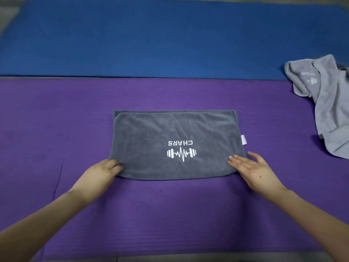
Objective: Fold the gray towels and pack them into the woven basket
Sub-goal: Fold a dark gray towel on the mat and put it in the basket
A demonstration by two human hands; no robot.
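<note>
We're looking down at a gym or home-workout floor area; can't tell which. We're seeing two ribbed exercise mats lying side by side: purple mat (170,214) filling centre through 6 o'clock, blue mat (151,38) running across 12 o'clock. Bare pale floor (7,14) is showing at 11 o'clock and in a thin strip at 6. A dark gray towel (151,140) at centre is carrying a white dumbbell-and-pulse logo (181,153) with the word CHARS, gym-style branding. A lighter gray towel (328,103) is lying crumpled at 3 o'clock across both mats, showing similar print.
</note>
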